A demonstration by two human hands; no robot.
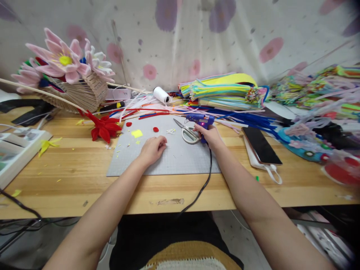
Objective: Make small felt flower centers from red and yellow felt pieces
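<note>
My right hand (209, 135) is wrapped round the grip of a blue hot glue gun (200, 119), whose red light glows and whose nozzle points left. From it a black cord (207, 180) runs down over the table edge. My left hand (153, 150) rests on the grey cutting mat (171, 167), its fingers curled together. A tiny white bit shows at the fingertips; what they pinch is too small to make out. Scissors (189, 135) lie between the hands. Beyond my left hand are small white stems (170, 131), red discs (155, 129) and a yellow felt scrap (137, 133).
A red fuzzy flower (105, 126) lies left of the mat, before a basket of pink flowers (64, 60). Bundled pipe cleaners (225, 90) and a white thread spool (161, 95) lie behind. At right is a phone (261, 144); at left, a power strip (22, 150).
</note>
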